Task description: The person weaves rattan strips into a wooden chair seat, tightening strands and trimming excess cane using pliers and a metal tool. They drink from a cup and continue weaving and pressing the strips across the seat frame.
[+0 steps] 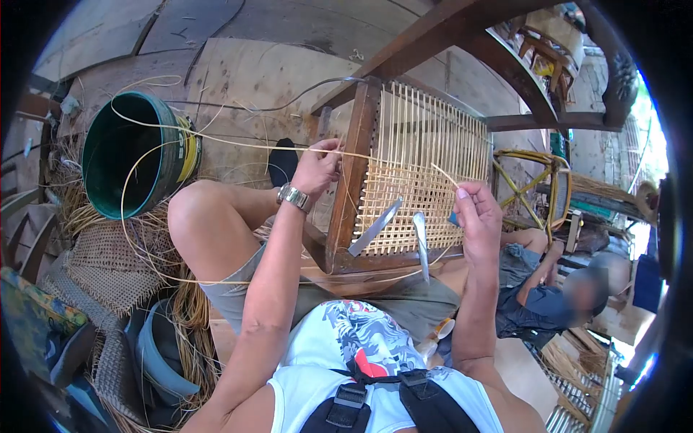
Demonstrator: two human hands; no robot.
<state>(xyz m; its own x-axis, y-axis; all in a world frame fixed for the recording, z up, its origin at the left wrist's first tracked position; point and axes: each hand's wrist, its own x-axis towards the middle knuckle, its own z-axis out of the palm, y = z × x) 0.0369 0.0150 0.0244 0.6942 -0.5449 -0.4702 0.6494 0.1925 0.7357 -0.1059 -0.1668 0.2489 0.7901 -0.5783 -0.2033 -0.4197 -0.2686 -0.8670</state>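
Observation:
A wooden chair frame [351, 166] lies across my lap, its seat panel [411, 195] partly woven with pale cane strands. At the left rail, my left hand [317, 169], with a watch on the wrist, has its fingers closed on a long cane strand [238, 142] that loops out to the left. Over the right part of the panel, my right hand [476, 209] pinches the end of a cane strand [444, 174]. Two flat metal tools, one at the left [375, 227] and one at the right [421, 242], rest on the woven part.
A green bucket [130, 155] stands at the left, above bundles of loose cane [195, 325] and a grey-blue basin [159, 353]. Another person [538, 289] sits at the right, near a round cane frame [527, 184]. Wooden chair legs [520, 79] rise at the upper right.

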